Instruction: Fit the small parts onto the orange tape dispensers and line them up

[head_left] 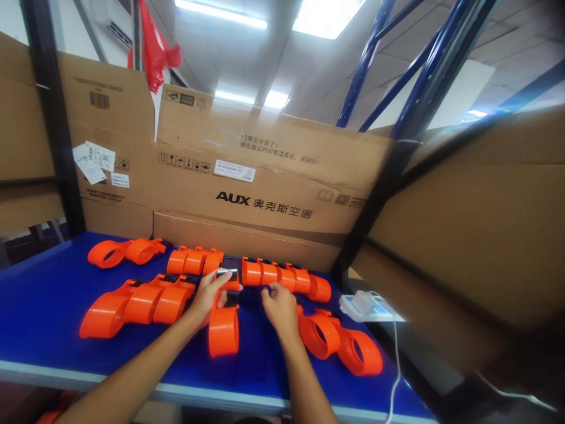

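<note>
Several orange plastic cuffs lie in rows on a blue table. My left hand grips a small black device with a white label, just above an upright orange cuff. My right hand pinches a dark part beside it, with its fingers closed; what it pinches is too small to make out. A row of orange cuffs stretches right of the device, and another group lies to the left of my left hand.
Large cardboard boxes wall off the table's back and right side. A white power strip with a cable sits at the table's right edge. Black and blue rack posts stand around. More orange cuffs lie at right front.
</note>
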`<state>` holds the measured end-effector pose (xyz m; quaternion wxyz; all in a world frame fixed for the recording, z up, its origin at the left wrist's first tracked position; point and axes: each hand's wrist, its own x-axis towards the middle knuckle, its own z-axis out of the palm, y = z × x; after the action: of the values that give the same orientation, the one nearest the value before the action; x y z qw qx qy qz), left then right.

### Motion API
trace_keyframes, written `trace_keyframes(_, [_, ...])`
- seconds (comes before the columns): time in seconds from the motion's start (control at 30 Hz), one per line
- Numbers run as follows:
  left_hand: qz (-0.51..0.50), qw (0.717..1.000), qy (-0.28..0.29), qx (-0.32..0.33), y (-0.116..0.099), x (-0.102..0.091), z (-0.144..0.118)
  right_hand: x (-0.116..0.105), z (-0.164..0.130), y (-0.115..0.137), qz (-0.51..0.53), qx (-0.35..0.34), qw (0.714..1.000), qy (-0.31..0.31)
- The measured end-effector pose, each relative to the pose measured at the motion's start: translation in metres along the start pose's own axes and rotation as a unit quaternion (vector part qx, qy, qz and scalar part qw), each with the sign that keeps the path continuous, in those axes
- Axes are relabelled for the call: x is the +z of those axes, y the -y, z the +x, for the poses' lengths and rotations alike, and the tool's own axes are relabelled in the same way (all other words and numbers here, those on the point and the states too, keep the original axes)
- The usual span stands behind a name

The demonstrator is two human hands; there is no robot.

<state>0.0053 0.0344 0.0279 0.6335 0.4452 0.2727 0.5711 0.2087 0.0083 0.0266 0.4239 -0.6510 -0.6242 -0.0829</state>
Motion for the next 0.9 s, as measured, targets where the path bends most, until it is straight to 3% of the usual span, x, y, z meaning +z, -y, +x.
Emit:
trace_keyframes(0.27, [0.007, 1.000, -0.005, 0.011, 0.001, 0.001, 0.000, 0.002, -0.003, -0.003, -0.097, 0.004, 0.993, 0.071])
trace_keyframes(0.47, [0.015, 1.000, -0.009, -0.001, 0.005, -0.001, 0.002, 0.000, -0.002, 0.002, -0.138, 0.092, 0.974, 0.151])
trace_keyframes(0.6, [0.025, 1.000, -0.002, 0.001, 0.006, -0.002, 0.001, -0.002, -0.001, 0.004, -0.132, 0.093, 0.975, 0.150])
trace_keyframes(0.67, [0.033, 0.999, 0.002, 0.002, 0.005, -0.001, 0.000, -0.004, -0.001, 0.006, -0.094, 0.073, 0.986, 0.120])
trace_keyframes(0.77, [0.046, 0.999, 0.009, 0.001, 0.004, 0.002, -0.002, -0.007, -0.002, 0.014, 0.044, -0.002, 0.996, 0.076])
trace_keyframes(0.9, [0.061, 0.998, 0.014, -0.001, 0.003, 0.004, -0.005, -0.011, -0.008, 0.032, 0.201, -0.137, 0.967, 0.074])
